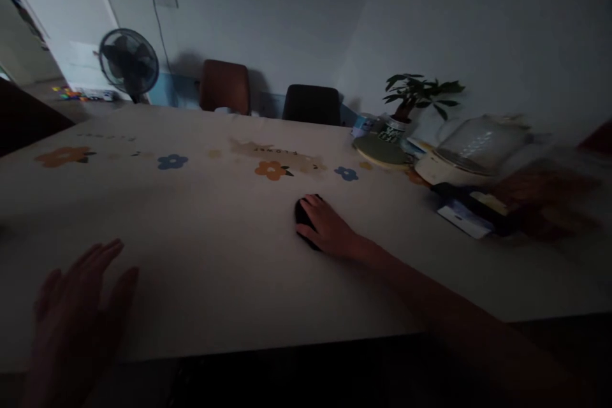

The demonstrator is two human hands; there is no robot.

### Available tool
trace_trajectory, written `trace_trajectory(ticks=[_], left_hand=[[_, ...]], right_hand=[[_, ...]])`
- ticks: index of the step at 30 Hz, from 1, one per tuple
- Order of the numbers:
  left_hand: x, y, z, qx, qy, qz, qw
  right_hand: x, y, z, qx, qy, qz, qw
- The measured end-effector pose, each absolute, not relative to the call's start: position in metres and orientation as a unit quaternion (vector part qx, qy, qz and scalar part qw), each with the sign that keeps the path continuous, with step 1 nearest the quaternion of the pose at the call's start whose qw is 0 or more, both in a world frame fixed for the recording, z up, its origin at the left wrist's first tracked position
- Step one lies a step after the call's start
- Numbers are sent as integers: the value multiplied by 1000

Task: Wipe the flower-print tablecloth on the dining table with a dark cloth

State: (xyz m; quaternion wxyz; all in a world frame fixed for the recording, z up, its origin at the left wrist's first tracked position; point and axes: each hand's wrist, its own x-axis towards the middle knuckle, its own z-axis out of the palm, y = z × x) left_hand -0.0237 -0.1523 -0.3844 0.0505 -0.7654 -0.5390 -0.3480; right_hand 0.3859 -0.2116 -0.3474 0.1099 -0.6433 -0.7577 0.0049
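Covering a small black object (303, 219) mid-table: right hand (327, 228), palm down, fingers draped over it.

Item sits on the flowered tablecloth (215, 217); whether it is truly grasped, cannot tell. Long axis appears to run away from the near edge; front end hidden. Left hand (76, 306) spread, holding nothing. Risk: dim light, loose hold, item may skid towards the clutter by the kettle (473, 150).

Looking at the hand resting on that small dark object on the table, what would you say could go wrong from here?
The room is dim, so the small dark object under the right hand is hard to identify and could be fumbled. A sweep to the right might knock the glass kettle or the potted plant. The left hand hovers near the table's front edge, steadying nothing.
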Motion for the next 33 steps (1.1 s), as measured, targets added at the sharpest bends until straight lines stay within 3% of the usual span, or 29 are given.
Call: trace_trajectory(ticks=[12,20,26,33], left_hand=[[-18,-162,-376,-785,-516,-342,34],[-21,-156,-373,-710,-579,-398,-49],[-18,-155,-364,-656,-619,-425,-73],[-18,-154,-363,-627,-637,-440,-87]], right_hand=[[185,10,-341,-555,-827,38,83],[48,34,-347,-468,-871,89,118],[79,5,-346,-460,-875,107,106],[201,-91,-338,-459,-879,43,123]])
